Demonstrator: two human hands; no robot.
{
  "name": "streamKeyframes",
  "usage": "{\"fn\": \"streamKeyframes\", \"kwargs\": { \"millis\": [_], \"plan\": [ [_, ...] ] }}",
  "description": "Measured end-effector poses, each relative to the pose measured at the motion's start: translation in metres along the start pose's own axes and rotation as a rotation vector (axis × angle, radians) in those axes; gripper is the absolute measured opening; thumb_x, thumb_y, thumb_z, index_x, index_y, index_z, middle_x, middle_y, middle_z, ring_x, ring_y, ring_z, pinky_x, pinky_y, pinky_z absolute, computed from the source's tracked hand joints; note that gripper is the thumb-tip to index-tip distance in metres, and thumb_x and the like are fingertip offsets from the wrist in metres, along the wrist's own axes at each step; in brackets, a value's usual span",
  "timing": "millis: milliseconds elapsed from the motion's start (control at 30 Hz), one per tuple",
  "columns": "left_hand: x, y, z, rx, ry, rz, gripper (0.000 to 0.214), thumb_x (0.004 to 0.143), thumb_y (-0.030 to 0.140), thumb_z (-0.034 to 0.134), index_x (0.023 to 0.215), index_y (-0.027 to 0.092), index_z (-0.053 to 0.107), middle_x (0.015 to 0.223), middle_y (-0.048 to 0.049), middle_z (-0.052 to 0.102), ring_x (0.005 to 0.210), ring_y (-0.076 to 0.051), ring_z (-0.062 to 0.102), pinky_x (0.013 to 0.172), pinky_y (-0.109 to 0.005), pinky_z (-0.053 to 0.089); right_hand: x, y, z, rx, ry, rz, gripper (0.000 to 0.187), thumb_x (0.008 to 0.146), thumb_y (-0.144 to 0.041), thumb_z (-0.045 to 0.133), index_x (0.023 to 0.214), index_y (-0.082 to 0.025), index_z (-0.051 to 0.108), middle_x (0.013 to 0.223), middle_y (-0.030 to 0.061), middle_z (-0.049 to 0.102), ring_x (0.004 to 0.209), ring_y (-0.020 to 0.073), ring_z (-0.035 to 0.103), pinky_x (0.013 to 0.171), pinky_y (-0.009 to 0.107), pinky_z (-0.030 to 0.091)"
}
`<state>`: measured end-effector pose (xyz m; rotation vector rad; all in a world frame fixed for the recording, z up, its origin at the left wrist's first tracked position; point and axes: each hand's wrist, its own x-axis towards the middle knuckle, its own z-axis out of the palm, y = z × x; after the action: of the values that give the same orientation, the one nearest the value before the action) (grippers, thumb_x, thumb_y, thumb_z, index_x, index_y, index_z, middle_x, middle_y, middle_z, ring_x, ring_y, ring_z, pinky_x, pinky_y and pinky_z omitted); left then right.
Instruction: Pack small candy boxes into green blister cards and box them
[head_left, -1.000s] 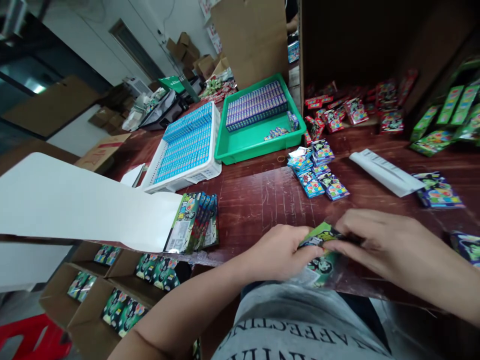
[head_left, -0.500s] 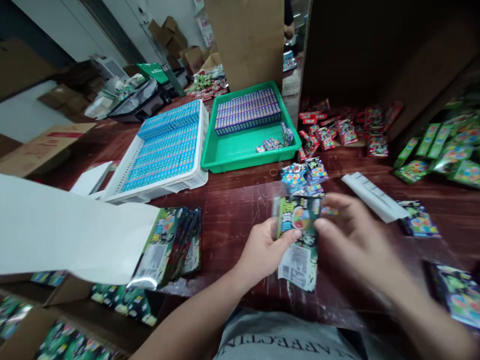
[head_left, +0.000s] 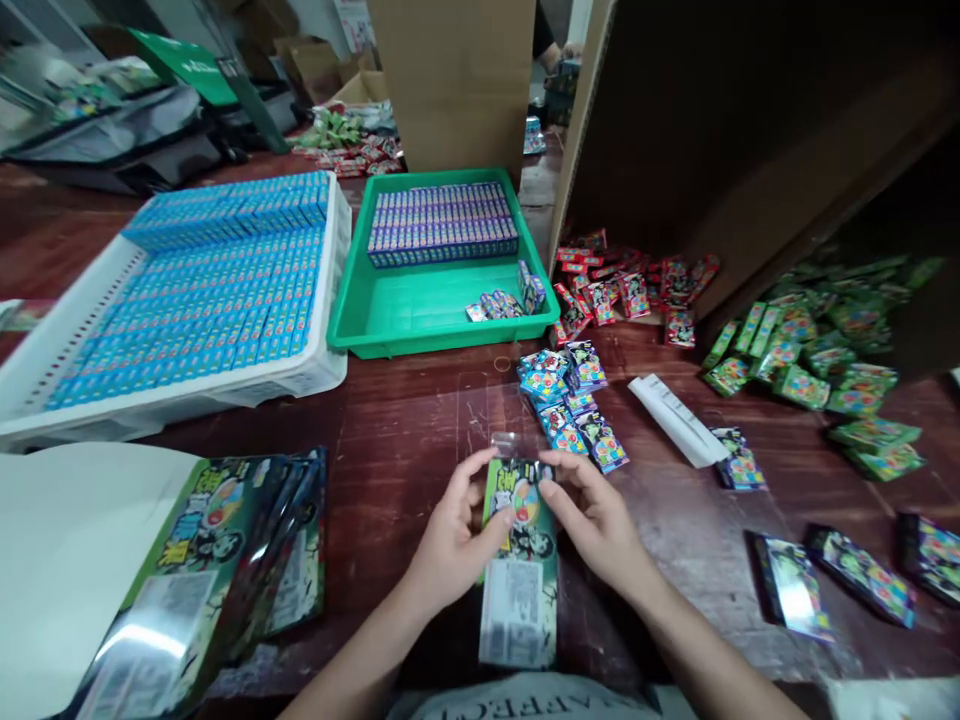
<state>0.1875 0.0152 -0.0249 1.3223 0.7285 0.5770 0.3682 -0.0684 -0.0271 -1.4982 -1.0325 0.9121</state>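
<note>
A printed green and black plastic pouch (head_left: 519, 612) lies upright before me, its clear top flap pointing away. My left hand (head_left: 456, 545) grips the pouch's left edge, thumb across the front. On the opposite edge, near the top, my right hand (head_left: 601, 522) is closed with thumb and fingers on the pouch. Whether anything is inside the pouch I cannot tell. Just beyond my right hand lies a cluster of small blue and purple boxes (head_left: 559, 424). A stack of similar pouches (head_left: 217, 545) lies to the left, partly under a white sheet (head_left: 82, 560).
A white crate (head_left: 330, 365) of blue boxes and a green tray (head_left: 420, 300) with purple boxes stand at the back. Red packets (head_left: 634, 295) and green packets (head_left: 802, 385) are heaped right. A folded white paper (head_left: 677, 420) and dark boxes (head_left: 795, 588) lie nearer. Cardboard (head_left: 457, 90) rises behind.
My right hand has moved in from the right and now grips the pouch's upper right edge. The view has shifted, with the pouch now lower and further left in it.
</note>
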Motion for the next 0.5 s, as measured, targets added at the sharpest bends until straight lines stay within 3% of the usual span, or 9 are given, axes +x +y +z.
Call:
{"fn": "streamKeyframes", "kwargs": {
  "millis": [67,133,200,300,400,500],
  "plan": [
    [-0.003,0.001,-0.011,0.030,0.016,-0.021,0.038,0.097,0.030,0.063,0.132,0.026,0.051,0.112,-0.0049,0.072,0.098,-0.018,0.071,0.084,-0.029,0.057,-0.001,-0.002,-0.004,0.013,-0.064,0.038,0.022,0.099,-0.036,0.060,0.119,-0.029,0.066,0.106,0.0032,0.071,0.095,0.0182,0.070,0.081,0.030,0.058],
    [-0.003,0.005,-0.018,0.134,0.098,0.036,0.017,0.099,0.031,0.059,0.114,0.023,0.063,0.119,-0.0068,0.070,0.108,-0.020,0.068,0.091,-0.032,0.055,0.000,-0.005,-0.005,-0.001,-0.090,0.010,0.017,0.099,-0.033,0.062,0.113,-0.030,0.070,0.120,0.0033,0.070,0.112,0.0197,0.067,0.096,0.034,0.055],
    [0.001,0.009,-0.022,0.217,0.163,0.083,0.014,0.099,0.031,0.059,0.100,0.021,0.068,0.126,-0.0084,0.068,0.118,-0.022,0.063,0.100,-0.035,0.050,0.002,-0.008,-0.004,-0.058,-0.083,-0.077,0.017,0.099,-0.028,0.061,0.111,-0.031,0.072,0.133,0.0029,0.067,0.125,0.0208,0.062,0.108,0.039,0.048],
    [0.007,0.015,-0.026,0.147,0.211,0.021,0.014,0.095,0.029,0.065,0.106,0.021,0.066,0.111,-0.0063,0.073,0.102,-0.019,0.068,0.091,-0.034,0.052,0.005,-0.012,0.001,-0.156,-0.076,-0.177,0.032,0.100,-0.020,0.057,0.126,-0.035,0.067,0.132,0.0017,0.069,0.123,0.0192,0.063,0.108,0.040,0.049],
    [0.011,0.021,-0.032,0.087,0.170,-0.052,0.026,0.092,0.028,0.069,0.116,0.022,0.064,0.100,-0.0033,0.074,0.090,-0.016,0.067,0.082,-0.031,0.053,0.008,-0.015,0.003,-0.188,-0.102,-0.185,0.042,0.099,-0.019,0.059,0.136,-0.038,0.062,0.124,0.0001,0.074,0.116,0.0179,0.067,0.103,0.039,0.052],
    [0.015,0.030,-0.037,0.153,0.059,-0.077,0.014,0.091,0.032,0.068,0.094,0.019,0.072,0.099,-0.0050,0.073,0.092,-0.017,0.066,0.085,-0.031,0.051,0.013,-0.021,0.003,-0.154,-0.153,-0.115,0.020,0.096,-0.027,0.065,0.111,-0.034,0.076,0.116,0.0009,0.076,0.110,0.0188,0.069,0.099,0.038,0.053]
  ]
}}
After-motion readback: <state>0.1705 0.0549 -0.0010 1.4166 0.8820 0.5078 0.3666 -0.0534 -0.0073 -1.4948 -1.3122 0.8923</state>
